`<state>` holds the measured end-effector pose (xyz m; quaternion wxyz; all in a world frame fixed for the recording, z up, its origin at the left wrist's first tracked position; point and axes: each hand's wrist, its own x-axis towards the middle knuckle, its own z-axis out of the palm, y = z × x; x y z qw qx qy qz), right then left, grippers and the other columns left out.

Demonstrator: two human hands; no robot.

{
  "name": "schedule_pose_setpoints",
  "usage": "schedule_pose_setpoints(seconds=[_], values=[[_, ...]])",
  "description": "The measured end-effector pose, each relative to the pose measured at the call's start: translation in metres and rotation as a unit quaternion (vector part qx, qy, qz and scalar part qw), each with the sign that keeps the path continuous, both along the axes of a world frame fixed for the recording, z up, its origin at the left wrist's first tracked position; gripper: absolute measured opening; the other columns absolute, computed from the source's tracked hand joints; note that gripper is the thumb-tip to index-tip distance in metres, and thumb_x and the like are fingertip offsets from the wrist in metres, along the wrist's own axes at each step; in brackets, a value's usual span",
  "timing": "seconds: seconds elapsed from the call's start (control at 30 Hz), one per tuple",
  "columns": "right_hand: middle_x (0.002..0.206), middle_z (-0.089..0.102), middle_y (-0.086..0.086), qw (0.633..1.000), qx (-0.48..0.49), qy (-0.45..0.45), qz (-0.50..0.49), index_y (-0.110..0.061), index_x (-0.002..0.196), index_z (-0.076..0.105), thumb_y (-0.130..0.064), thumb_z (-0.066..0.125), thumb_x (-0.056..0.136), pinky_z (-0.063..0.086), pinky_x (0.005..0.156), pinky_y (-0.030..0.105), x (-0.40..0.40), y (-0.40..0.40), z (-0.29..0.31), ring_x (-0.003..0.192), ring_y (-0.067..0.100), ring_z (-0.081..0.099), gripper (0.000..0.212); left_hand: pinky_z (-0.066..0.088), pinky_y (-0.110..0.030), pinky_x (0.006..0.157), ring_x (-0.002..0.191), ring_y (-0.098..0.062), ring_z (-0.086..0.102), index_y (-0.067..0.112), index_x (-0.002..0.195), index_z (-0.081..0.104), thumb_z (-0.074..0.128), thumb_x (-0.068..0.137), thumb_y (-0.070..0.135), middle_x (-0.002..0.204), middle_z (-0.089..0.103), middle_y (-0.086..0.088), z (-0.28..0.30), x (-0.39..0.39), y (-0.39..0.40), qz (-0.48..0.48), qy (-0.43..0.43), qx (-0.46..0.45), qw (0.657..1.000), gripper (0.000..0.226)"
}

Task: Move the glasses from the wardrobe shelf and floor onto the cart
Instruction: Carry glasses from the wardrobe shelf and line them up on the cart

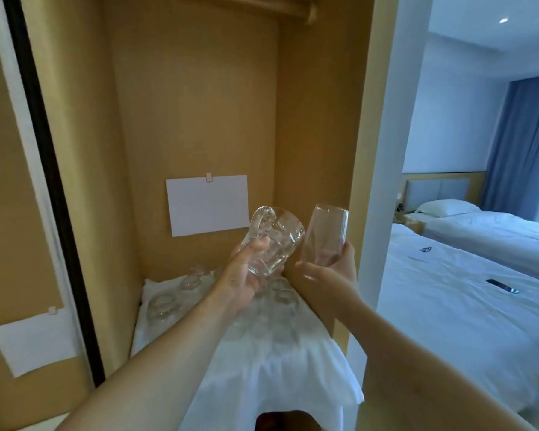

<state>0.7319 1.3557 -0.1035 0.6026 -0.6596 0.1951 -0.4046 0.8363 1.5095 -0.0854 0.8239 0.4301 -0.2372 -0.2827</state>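
Observation:
My left hand (pixel 241 279) grips a chunky clear glass (pixel 273 241), tilted to the right, in front of the wardrobe's back wall. My right hand (pixel 330 269) holds a taller smooth glass (pixel 324 236) upright right beside it; the two glasses nearly touch. Below them, several more clear glasses (pixel 181 295) stand on a white cloth (pixel 271 362) that covers the wardrobe shelf and hangs over its front edge. The cart is out of view.
White paper sheets are taped to the wardrobe's back wall (pixel 207 205) and the left panel (pixel 33 345). A wooden side wall (pixel 318 119) closes the wardrobe on the right. Beyond it lie two white beds (pixel 464 306) and blue curtains (pixel 523 144).

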Motion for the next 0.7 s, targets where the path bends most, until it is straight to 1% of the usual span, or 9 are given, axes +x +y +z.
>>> schedule_pose_setpoints(seconds=[0.07,0.1,0.2,0.23,0.37,0.47,0.53,0.63,0.7], values=[[0.112,0.065,0.003,1.0,-0.002,-0.009,-0.001,-0.033,0.134,0.039,-0.022,0.096,0.053,0.062,0.082,0.039,-0.016,-0.011,-0.003,0.097,0.014,0.07,0.1,0.056,-0.05,0.089,0.108,-0.032,0.07,0.017,0.133,0.06,0.081,0.076,0.027,0.124,0.071,-0.014,-0.003,-0.016,-0.011,0.006,0.008,0.013,1.0,0.062],[0.113,0.063,0.007,1.0,0.002,-0.012,-0.001,-0.03,0.139,0.037,-0.016,0.097,0.057,0.061,0.083,0.042,-0.026,-0.017,-0.004,0.099,0.019,0.069,0.102,0.059,-0.047,0.083,0.106,-0.03,0.071,0.019,0.131,0.062,0.083,0.072,0.03,0.123,0.071,-0.012,-0.005,-0.025,-0.018,0.009,0.011,0.018,1.0,0.064],[0.116,0.057,0.014,0.999,0.017,-0.027,-0.006,-0.025,0.144,0.033,-0.01,0.095,0.063,0.061,0.067,0.027,-0.058,-0.036,-0.005,0.101,0.025,0.067,0.103,0.062,-0.04,0.072,0.102,-0.027,0.072,0.02,0.131,0.063,0.089,0.063,0.034,0.125,0.07,-0.011,-0.009,-0.053,-0.039,-0.001,0.023,0.023,0.999,0.074],[0.117,0.056,0.014,0.999,0.017,-0.025,-0.011,-0.025,0.145,0.032,-0.011,0.095,0.064,0.06,0.066,0.025,-0.07,-0.043,-0.006,0.102,0.026,0.066,0.104,0.062,-0.04,0.072,0.102,-0.027,0.072,0.019,0.132,0.063,0.09,0.061,0.032,0.126,0.07,-0.012,-0.01,-0.062,-0.046,-0.013,0.03,0.023,0.999,0.077],[0.119,0.057,0.01,0.999,0.011,-0.008,-0.038,-0.025,0.147,0.031,-0.015,0.095,0.065,0.061,0.086,0.041,-0.124,-0.076,-0.009,0.107,0.024,0.065,0.104,0.061,-0.044,0.075,0.099,-0.031,0.072,0.01,0.133,0.061,0.092,0.06,0.021,0.125,0.068,-0.018,-0.014,-0.106,-0.08,-0.067,0.043,0.031,0.996,0.08],[0.118,0.057,0.008,0.998,0.004,-0.005,-0.06,-0.026,0.146,0.031,-0.018,0.095,0.065,0.062,0.08,0.032,-0.162,-0.1,-0.011,0.106,0.023,0.065,0.104,0.06,-0.043,0.073,0.102,-0.034,0.07,0.009,0.133,0.06,0.094,0.054,0.019,0.13,0.064,-0.023,-0.014,-0.14,-0.11,-0.082,0.059,0.038,0.994,0.087],[0.117,0.057,0.006,0.997,0.002,-0.007,-0.075,-0.028,0.146,0.032,-0.021,0.096,0.064,0.062,0.084,0.036,-0.188,-0.116,-0.013,0.106,0.022,0.065,0.104,0.06,-0.045,0.076,0.108,-0.037,0.068,0.01,0.132,0.061,0.096,0.051,0.019,0.128,0.066,-0.022,-0.013,-0.161,-0.129,-0.083,0.067,0.043,0.993,0.089],[0.117,0.057,0.005,0.995,-0.003,-0.006,-0.104,-0.031,0.144,0.032,-0.025,0.097,0.063,0.062,0.086,0.04,-0.23,-0.142,-0.016,0.105,0.022,0.065,0.104,0.061,-0.049,0.081,0.108,-0.038,0.07,0.013,0.128,0.062,0.092,0.062,0.017,0.117,0.072,-0.018,-0.011,-0.193,-0.161,-0.105,0.069,0.047,0.991,0.072],[0.117,0.057,0.006,0.993,-0.001,-0.008,-0.119,-0.032,0.142,0.032,-0.025,0.097,0.062,0.062,0.083,0.038,-0.257,-0.159,-0.018,0.105,0.022,0.065,0.103,0.061,-0.049,0.083,0.11,-0.037,0.069,0.015,0.13,0.061,0.09,0.065,0.019,0.117,0.072,-0.017,-0.008,-0.216,-0.183,-0.126,0.056,0.061,0.989,0.071]])
